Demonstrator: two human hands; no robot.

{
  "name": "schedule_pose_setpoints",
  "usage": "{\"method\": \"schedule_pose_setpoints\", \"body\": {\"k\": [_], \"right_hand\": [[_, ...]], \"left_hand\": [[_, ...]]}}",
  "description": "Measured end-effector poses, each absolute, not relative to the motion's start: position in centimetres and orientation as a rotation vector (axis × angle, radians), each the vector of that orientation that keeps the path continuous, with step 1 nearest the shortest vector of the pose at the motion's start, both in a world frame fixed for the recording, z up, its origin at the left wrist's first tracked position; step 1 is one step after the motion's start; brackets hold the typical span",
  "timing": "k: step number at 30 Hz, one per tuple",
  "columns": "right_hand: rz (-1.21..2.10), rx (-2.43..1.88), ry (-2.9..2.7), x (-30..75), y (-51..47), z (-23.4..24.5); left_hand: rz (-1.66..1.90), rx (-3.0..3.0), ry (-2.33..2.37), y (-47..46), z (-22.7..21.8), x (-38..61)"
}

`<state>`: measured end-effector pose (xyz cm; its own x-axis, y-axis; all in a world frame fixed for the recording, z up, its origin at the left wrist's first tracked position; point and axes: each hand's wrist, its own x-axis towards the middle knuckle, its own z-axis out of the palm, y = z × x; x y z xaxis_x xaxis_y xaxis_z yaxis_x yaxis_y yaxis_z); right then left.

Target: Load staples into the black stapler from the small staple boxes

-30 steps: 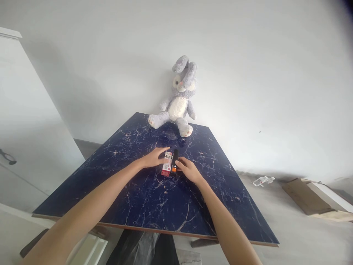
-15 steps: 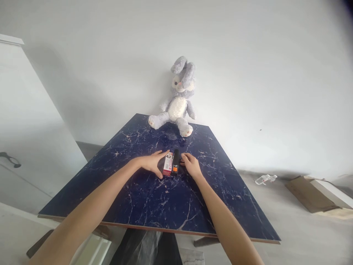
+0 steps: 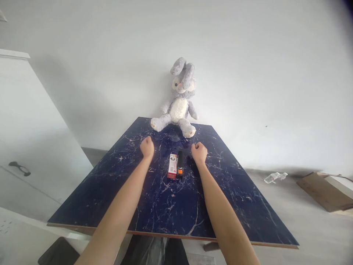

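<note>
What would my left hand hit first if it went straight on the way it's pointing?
Probably the plush rabbit, at its foot nearer the picture's left edge; your left hand points that way, though its height above the table is hard to tell.

on table (image 3: 96,191): box (image 3: 172,166) left of tool (image 3: 180,161) | behind both: plush rabbit (image 3: 178,108) | floor (image 3: 278,209), right: carton (image 3: 321,189)

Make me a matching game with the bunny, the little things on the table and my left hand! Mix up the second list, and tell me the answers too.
1. Toy bunny
2. Small box
3. Slim object
4. Left hand

A. Black and orange, beside the small box
B. Curled into a fist
C. Grey and sitting
D. Red and white

Pairs: 1-C, 2-D, 3-A, 4-B
</note>
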<state>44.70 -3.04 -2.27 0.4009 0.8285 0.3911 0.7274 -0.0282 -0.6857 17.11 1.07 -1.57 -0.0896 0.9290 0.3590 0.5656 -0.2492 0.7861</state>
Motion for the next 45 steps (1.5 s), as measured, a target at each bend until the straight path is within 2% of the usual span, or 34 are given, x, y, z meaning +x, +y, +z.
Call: {"method": "schedule_pose_setpoints", "body": {"k": [4, 9, 16, 45], "right_hand": [[-0.064, -1.963, -1.600, 43.8, -3.5, -2.6], [-0.058, -1.964, -1.798, 42.8, -3.6, -3.1], [-0.041, -1.975, -1.876, 43.0, -3.6, -3.2], [-0.027, -1.922, -1.923, 43.2, -3.8, -3.6]], "left_hand": [[1.014, 2.093, 1.712, -0.1, -2.5, 19.7], [0.733, 2.319, 1.790, -1.0, -2.9, 20.4], [0.519, 2.449, 1.819, -1.5, -2.0, 20.0], [0.503, 2.507, 1.752, -1.7, -1.8, 19.8]]}}
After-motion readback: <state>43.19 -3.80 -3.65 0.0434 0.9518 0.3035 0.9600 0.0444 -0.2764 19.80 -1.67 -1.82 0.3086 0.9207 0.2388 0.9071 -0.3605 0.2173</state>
